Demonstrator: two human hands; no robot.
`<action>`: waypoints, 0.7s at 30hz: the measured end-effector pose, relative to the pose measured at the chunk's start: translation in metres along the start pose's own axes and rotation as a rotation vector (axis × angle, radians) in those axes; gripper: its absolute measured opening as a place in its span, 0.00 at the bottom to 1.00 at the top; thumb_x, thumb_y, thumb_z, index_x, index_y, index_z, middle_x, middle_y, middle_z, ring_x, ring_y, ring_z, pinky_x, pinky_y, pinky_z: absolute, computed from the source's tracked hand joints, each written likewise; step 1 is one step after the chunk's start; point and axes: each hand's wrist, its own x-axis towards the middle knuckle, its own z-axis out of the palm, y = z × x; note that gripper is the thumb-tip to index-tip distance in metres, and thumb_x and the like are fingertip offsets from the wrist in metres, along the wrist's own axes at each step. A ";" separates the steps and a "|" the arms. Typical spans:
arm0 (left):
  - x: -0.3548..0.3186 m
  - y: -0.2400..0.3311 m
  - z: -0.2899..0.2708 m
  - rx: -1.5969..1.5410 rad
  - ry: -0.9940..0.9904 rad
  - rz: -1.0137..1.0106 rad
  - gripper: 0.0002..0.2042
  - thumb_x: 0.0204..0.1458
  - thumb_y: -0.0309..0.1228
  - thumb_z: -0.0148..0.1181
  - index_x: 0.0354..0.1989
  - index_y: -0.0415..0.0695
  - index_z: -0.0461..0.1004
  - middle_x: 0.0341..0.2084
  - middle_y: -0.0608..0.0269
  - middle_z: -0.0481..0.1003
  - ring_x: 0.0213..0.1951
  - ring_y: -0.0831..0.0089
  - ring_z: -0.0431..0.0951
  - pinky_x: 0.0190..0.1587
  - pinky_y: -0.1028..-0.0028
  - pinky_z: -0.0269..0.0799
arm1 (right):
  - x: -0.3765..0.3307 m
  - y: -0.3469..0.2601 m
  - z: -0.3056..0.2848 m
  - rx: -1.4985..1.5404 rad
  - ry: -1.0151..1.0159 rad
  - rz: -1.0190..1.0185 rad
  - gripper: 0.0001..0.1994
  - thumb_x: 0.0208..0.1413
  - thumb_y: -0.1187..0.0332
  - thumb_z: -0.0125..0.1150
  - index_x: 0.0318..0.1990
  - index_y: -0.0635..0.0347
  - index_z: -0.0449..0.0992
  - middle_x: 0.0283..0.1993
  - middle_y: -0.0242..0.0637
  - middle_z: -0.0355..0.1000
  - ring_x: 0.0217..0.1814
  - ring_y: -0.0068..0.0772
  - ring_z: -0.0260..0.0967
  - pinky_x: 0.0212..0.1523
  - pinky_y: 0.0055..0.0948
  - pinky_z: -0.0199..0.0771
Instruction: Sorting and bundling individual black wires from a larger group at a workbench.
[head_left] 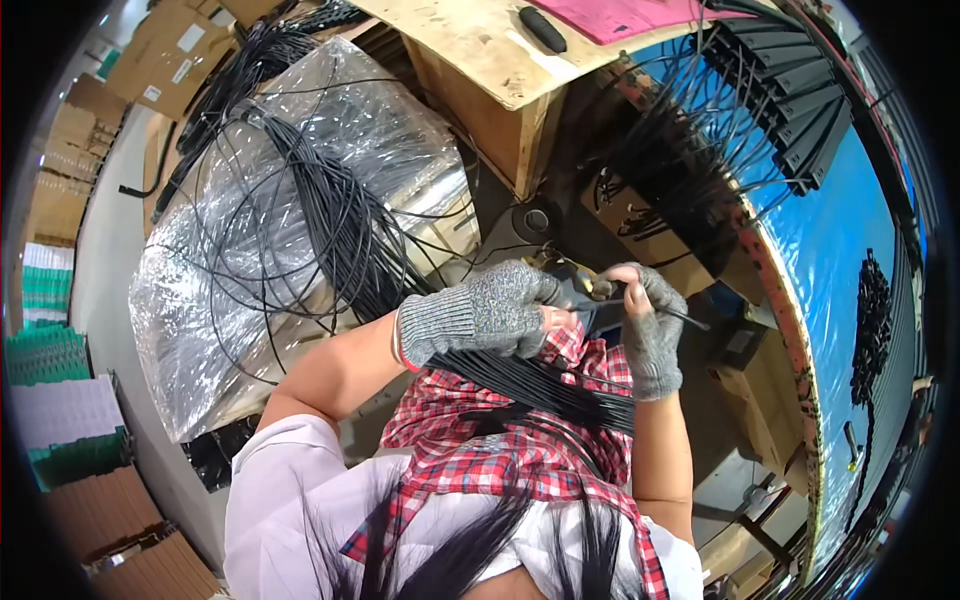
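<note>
My left hand (pixel 490 312), in a grey knit glove with bare fingertips, is closed near my lap, its fingers curled round the same thin black cable that my right hand holds. My right hand (pixel 652 325), gloved alike, pinches this black cable (pixel 688 318) between thumb and fingers, and its short end sticks out to the right. Part of what lies between the hands is hidden by the fingers. Below them a thick bundle of black cables (pixel 530 385) crosses my checked red apron (pixel 450 440). The bundle runs on up to the left.
On the left, clear plastic film wraps a large stack (pixel 190 320), with loose cable loops over it. A wooden table (pixel 450 40) stands ahead, bearing a black tool (pixel 542 30). To the right, a blue-covered bench (pixel 800 240) carries black parts. Cardboard boxes (pixel 755 385) stand below it.
</note>
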 end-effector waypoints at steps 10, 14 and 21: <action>0.013 -0.002 0.019 0.453 0.475 0.290 0.14 0.52 0.37 0.47 0.32 0.38 0.73 0.14 0.61 0.69 0.15 0.79 0.67 0.20 0.78 0.61 | -0.006 0.014 0.034 -0.101 0.207 0.086 0.12 0.52 0.65 0.53 0.26 0.67 0.72 0.22 0.30 0.67 0.25 0.19 0.62 0.27 0.20 0.63; 0.012 0.005 0.026 0.537 0.645 0.173 0.13 0.52 0.36 0.47 0.30 0.38 0.73 0.15 0.63 0.69 0.17 0.79 0.67 0.21 0.78 0.61 | -0.006 0.014 0.050 -0.306 0.328 -0.162 0.11 0.51 0.66 0.55 0.26 0.67 0.72 0.20 0.34 0.67 0.23 0.22 0.63 0.25 0.23 0.63; -0.008 0.001 0.012 0.376 0.678 0.257 0.15 0.53 0.36 0.46 0.26 0.36 0.72 0.12 0.66 0.69 0.16 0.79 0.69 0.20 0.78 0.63 | 0.028 0.001 0.055 -0.354 0.325 -0.482 0.10 0.49 0.67 0.54 0.22 0.64 0.70 0.17 0.41 0.63 0.21 0.33 0.62 0.24 0.29 0.62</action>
